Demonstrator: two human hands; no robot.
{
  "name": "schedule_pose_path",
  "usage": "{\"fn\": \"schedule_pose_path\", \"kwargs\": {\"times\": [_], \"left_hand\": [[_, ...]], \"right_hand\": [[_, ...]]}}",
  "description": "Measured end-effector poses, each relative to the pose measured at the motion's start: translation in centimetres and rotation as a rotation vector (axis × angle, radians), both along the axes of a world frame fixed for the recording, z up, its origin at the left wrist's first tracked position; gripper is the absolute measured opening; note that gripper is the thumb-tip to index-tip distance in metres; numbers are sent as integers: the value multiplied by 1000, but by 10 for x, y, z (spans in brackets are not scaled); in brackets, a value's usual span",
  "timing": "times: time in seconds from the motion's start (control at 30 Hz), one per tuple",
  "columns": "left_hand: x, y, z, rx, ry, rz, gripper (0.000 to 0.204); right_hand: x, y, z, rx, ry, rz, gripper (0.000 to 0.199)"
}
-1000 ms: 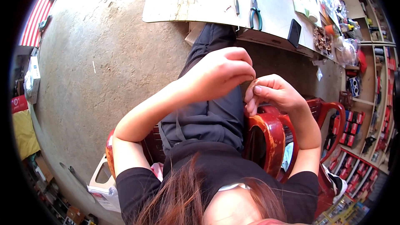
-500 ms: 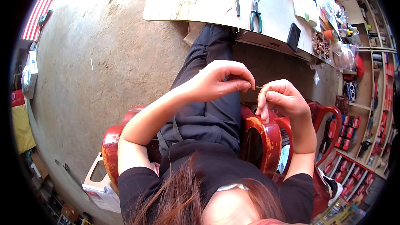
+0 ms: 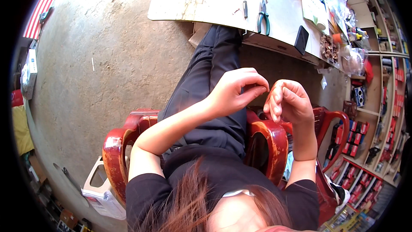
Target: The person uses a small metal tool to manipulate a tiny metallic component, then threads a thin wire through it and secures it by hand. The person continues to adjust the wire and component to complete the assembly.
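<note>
My left hand (image 3: pixel 245 87) is raised over my lap, its thumb and index finger closed in a pinch. Close beside it, fingertips almost meeting, my right hand (image 3: pixel 292 102) has its thumb bent against curled fingers. Whatever lies between the fingertips is too small or hidden to make out. Both hands are clear of the white table (image 3: pixel 180 6) in front of me. On its near part lie green-handled pliers (image 3: pixel 263 19), a small dark-handled tool (image 3: pixel 245 9) and a black phone (image 3: pixel 301 40).
A clear container of small copper-coloured pieces (image 3: pixel 328 48) stands at the table's right. Plastic bags (image 3: pixel 337 0) crowd the far right corner. Red wooden chair arms (image 3: pixel 115 148) flank me, with a white plastic holder (image 3: pixel 98 189) at the left. Stocked shelves (image 3: pixel 370 94) line the right side.
The hands have drawn closer together, the left moving slightly right and the right turning a little. A thin strand seen between the fingertips earlier no longer shows.
</note>
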State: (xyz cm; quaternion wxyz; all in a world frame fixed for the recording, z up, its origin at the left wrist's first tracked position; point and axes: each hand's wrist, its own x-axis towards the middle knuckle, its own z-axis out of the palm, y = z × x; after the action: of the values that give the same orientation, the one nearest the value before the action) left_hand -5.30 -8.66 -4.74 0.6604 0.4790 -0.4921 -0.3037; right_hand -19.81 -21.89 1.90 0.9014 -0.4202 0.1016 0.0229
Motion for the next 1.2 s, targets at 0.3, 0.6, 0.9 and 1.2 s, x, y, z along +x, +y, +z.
{"fn": "schedule_pose_path", "kwargs": {"times": [0.3, 0.6, 0.9, 1.2], "left_hand": [[-20, 5, -6, 65, 31, 122, 9], [-28, 13, 6, 96, 39, -25, 8], [4, 15, 19, 91, -266, 21, 8], [17, 10, 3, 162, -168, -71, 6]], "right_hand": [[4, 10, -14, 3, -186, -259, 25], [8, 14, -12, -1277, -226, -373, 22], [-5, 6, -17, -1439, -56, -122, 13], [-14, 5, -11, -545, 126, 198, 32]]}}
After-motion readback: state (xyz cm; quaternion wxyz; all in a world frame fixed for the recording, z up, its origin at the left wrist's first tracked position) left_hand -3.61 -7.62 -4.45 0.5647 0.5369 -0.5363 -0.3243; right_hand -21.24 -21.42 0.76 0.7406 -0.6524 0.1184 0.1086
